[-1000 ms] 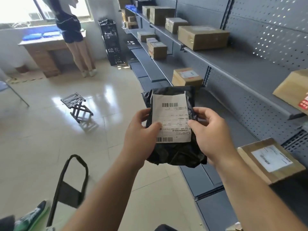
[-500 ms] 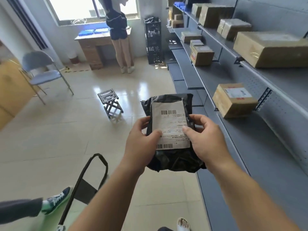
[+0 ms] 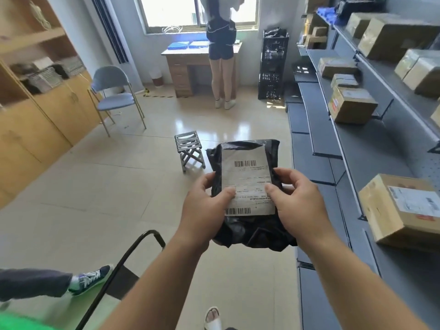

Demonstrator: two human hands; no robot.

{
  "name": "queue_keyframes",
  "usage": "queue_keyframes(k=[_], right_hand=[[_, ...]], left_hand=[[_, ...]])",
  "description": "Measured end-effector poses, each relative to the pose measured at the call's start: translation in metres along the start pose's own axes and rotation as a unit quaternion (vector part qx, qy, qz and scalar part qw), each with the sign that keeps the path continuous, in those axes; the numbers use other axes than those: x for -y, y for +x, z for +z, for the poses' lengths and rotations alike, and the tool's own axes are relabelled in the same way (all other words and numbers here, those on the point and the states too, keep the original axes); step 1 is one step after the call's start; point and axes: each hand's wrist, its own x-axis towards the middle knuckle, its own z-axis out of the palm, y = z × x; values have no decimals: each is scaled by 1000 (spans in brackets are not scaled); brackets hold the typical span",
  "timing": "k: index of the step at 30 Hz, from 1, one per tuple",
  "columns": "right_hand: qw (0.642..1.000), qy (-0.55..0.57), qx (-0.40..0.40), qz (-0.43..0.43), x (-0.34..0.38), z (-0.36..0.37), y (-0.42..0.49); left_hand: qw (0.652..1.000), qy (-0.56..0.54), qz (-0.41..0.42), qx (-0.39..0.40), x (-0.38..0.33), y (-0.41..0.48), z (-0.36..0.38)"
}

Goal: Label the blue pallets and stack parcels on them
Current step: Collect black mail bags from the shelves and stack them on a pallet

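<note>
Here, the left hand (image 3: 202, 210) and right hand (image 3: 297, 206) pinch a black poly mailer (image 3: 252, 232), thumbs pressing its white shipping label (image 3: 246, 177).

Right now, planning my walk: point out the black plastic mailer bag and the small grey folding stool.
black plastic mailer bag (image 3: 252, 234): head view, crumpled bottom.
small grey folding stool (image 3: 187, 141): head view, slatted seat.

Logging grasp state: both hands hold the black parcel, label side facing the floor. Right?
No. Head view: left hand and right hand both hold the black parcel, but its white label faces up, toward the camera.
</note>
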Motion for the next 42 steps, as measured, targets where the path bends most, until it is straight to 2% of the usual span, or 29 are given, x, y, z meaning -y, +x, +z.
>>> queue_keyframes(k=[7,16,23,29,36,42], right_hand=[[1000,-22,2,6,-11,37,124],[998,-44,-49,16,5,72,305],[995,-42,-81,43,-9,73,423],[996,-39,-67,44,-28,57,543],[999,-30,-41,8,-15,26,699],[999,-14,-16,24,-27,27,794]], left_hand=[[999,-27,-22,-7,2,129,13],[997,-32,-6,67,-39,328,41],[996,-8,3,92,-39,450,86],[997,-9,-15,72,-50,550,147],[999,-3,-1,40,-98,666,222],[1000,-10,-14,25,-101,748,253]])
